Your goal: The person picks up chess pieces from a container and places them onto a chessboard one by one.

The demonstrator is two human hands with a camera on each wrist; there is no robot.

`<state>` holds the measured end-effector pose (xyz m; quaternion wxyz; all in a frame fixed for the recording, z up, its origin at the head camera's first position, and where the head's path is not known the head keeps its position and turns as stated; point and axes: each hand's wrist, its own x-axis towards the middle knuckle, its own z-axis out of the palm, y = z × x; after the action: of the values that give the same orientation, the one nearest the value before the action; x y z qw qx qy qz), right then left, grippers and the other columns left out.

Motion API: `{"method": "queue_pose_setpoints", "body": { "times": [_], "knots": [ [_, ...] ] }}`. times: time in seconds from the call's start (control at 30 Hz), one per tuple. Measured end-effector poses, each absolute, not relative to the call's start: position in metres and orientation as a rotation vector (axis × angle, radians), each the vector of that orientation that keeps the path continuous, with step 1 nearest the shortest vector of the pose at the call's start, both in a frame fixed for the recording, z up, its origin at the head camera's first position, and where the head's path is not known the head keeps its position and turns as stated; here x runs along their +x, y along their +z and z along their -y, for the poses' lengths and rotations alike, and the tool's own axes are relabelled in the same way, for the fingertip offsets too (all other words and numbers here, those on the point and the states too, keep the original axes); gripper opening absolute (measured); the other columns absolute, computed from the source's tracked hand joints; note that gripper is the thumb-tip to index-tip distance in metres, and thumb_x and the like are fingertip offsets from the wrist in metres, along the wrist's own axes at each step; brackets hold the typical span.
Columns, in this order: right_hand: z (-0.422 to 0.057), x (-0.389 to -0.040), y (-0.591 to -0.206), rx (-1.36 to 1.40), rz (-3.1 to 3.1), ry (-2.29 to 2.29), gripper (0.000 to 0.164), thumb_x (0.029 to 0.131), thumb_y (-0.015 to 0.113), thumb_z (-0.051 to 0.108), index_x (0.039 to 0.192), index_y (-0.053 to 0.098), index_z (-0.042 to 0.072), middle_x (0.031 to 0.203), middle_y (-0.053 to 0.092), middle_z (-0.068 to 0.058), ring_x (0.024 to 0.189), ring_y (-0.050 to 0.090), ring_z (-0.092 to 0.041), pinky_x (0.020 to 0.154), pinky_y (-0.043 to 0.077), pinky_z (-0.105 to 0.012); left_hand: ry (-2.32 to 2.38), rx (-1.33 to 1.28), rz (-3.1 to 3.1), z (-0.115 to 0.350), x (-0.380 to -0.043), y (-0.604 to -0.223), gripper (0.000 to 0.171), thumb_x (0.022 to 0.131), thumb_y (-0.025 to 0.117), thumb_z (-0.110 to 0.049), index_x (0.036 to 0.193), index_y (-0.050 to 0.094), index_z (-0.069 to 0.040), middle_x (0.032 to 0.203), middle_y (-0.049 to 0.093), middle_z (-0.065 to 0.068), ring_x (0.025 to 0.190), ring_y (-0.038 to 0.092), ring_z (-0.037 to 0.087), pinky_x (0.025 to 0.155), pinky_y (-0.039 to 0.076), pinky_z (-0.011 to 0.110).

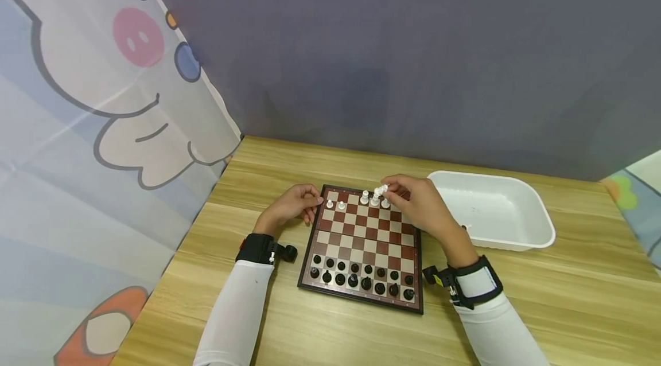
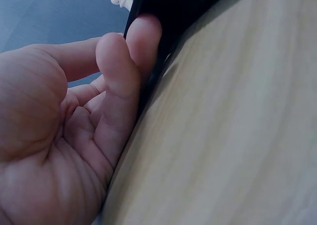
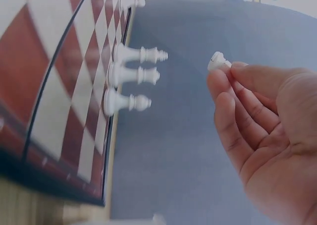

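My right hand (image 1: 419,202) pinches a small white chess piece (image 3: 218,61) between thumb and fingertips, raised above the far right part of the chessboard (image 1: 356,241). In the right wrist view a white king (image 3: 141,54), a white queen (image 3: 133,75) and a white bishop (image 3: 127,102) stand upright on the far row, apart from the fingers. Two small white pawns (image 1: 341,205) stand at the far left of the board. My left hand (image 1: 294,203) holds the board's left edge near its far corner, fingertips at the black side (image 2: 163,9).
Two rows of black chess pieces (image 1: 353,280) fill the near side of the board. A white plastic tub (image 1: 485,208) stands right of the board, with a small dark piece by its left wall. A grey backdrop (image 1: 403,67) rises behind the wooden table (image 1: 583,291).
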<state>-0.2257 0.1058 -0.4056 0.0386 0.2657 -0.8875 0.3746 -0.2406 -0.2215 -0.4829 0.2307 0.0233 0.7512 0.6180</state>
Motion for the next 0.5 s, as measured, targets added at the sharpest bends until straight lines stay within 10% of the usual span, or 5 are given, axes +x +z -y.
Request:
{"method": "queue_pose_setpoints", "body": {
  "times": [0.5],
  "knots": [
    [-0.061, -0.24, -0.393, 1.019, 2.761, 0.842, 0.022, 0.093, 0.074, 0.013, 0.114, 0.075, 0.006, 0.091, 0.073, 0.0, 0.079, 0.065, -0.015, 0.071, 0.055, -0.034, 1.721, 0.075, -2.037, 0.221, -0.24, -0.49, 0.012, 0.104, 0.06, -0.011, 0.109, 0.057, 0.0, 0.071, 0.061, 0.005, 0.056, 0.062, 0.015, 0.051, 0.057, 0.026]
  ]
}}
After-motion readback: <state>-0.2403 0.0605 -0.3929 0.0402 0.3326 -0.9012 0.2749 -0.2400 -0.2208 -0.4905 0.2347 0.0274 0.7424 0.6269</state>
